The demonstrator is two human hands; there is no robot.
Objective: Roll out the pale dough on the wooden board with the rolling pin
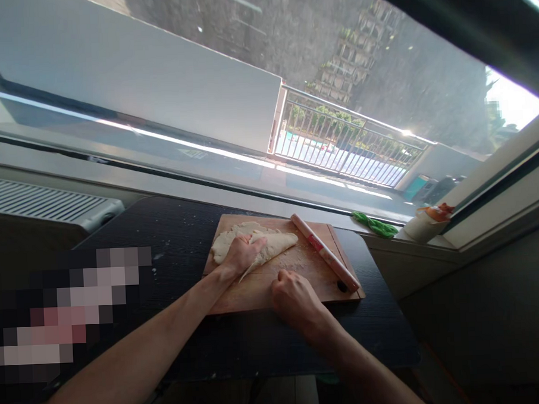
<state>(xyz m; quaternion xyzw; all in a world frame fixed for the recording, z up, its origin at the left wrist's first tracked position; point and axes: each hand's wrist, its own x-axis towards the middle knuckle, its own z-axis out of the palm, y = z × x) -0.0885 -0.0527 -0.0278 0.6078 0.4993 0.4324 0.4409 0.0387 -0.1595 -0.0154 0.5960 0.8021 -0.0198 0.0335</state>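
A pale sheet of dough (278,244) lies on a wooden cutting board (260,295), its right part folded over into a thick flap. My left hand (245,253) is closed on the dough near the middle, thumb toward the fold. Near the front edge of the board, my right hand (295,293) is curled into a fist, apart from the dough, with nothing showing in it. A rolling pin (328,256) with a red label rests slantwise along the board's right side. Loose flour and crumbs dot the wood between pin and dough.
The board sits on a dark table (181,229) with white specks at its left. A radiator (50,202) stands left. On the windowsill are a green twisted cloth or cord (374,224) and a pale container (425,225). A pixelated patch covers the lower left.
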